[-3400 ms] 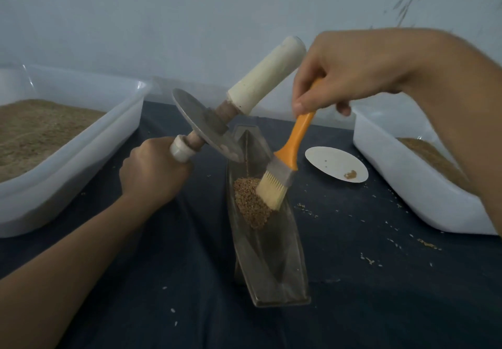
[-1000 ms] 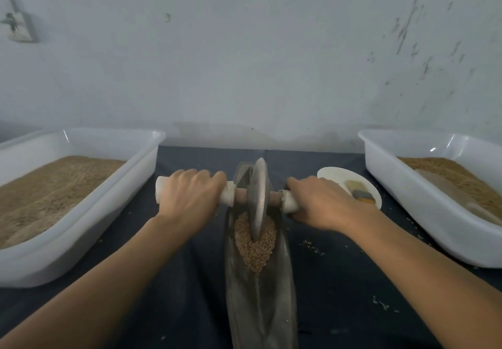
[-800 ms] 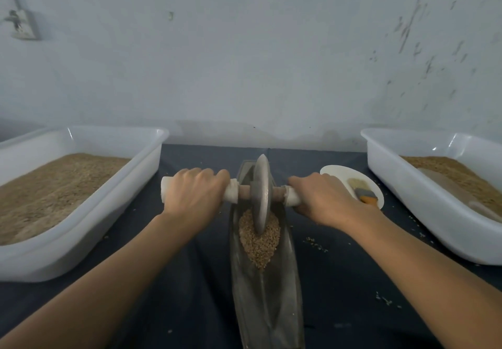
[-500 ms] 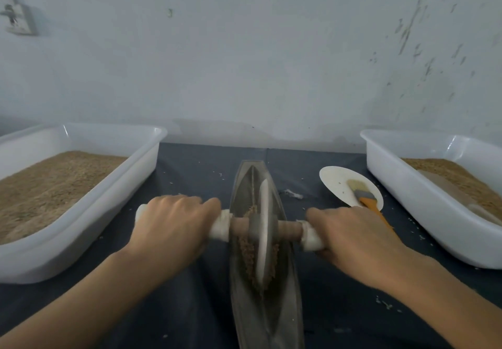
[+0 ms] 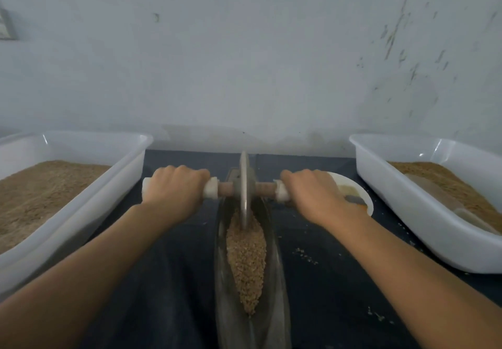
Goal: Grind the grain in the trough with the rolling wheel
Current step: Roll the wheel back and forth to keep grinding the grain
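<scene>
Against a pale wall (image 5: 244, 50), two white tubs of grain sit on a dark table (image 5: 168, 280): one tub (image 5: 81, 199) at left, another (image 5: 407, 199) at right. Between them lies the long metal trough (image 5: 274, 280), with grain (image 5: 245, 256) piled along its middle. Upright at the pile's far end stands the wheel (image 5: 244, 185). Left hand (image 5: 173, 194) and right hand (image 5: 312, 196) curl tightly round its axle handles. Behind the right hand, a small dish (image 5: 353, 185) is partly hidden.

head camera looks forward-down, close over table (image 5: 173, 280).
</scene>
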Demonstrator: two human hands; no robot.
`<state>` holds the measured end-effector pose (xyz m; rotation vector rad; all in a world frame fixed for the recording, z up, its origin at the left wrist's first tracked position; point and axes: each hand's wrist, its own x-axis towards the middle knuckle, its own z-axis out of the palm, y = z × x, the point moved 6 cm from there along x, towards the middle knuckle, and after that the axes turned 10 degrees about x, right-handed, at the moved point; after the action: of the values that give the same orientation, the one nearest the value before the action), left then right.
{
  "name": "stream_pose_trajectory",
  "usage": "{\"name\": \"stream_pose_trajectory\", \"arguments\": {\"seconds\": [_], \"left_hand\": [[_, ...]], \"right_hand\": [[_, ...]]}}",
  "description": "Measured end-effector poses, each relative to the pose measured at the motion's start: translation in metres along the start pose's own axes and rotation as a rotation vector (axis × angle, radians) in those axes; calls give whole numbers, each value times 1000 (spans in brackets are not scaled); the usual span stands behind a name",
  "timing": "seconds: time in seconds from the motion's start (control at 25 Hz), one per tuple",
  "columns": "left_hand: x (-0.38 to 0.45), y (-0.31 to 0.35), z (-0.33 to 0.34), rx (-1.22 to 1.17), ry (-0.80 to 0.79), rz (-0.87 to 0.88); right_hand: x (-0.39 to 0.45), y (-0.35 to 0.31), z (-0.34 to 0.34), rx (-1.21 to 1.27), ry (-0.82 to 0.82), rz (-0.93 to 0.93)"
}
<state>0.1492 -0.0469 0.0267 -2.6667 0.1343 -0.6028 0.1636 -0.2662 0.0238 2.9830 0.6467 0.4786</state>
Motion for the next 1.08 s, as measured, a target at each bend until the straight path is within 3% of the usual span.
{"name": "stream_pose_trajectory", "arguments": {"seconds": [0.16,0.28,0.4,0.6,0.76,0.88,0.96,1.0,1.08], "left_hand": [[-75,1,-5,-58,-47,68],[-103,6,-30,-31,102,132],[-81,7,-10,-37,-9,64],[-2,2,4,-9,2,-80],[-24,4,-13,2,18,11],[-87,11,-24,-175,108,162],[-100,6,-20,-190,-16,201],[-98,5,-13,-172,-108,167],[-76,7,-17,-34,-102,69]], "right_hand": [[-80,-24,-24,14,53,-186],[-103,-25,-20,62,-153,-131],[-74,-19,-17,46,-26,-96],[17,1,2,-33,0,6],[-24,-1,2,111,-86,-24],[-90,-16,-3,215,-99,-78],[-97,-15,-16,165,-10,-124],[-91,-14,-11,149,-103,-121],[-74,-11,5,135,-220,-56]]}}
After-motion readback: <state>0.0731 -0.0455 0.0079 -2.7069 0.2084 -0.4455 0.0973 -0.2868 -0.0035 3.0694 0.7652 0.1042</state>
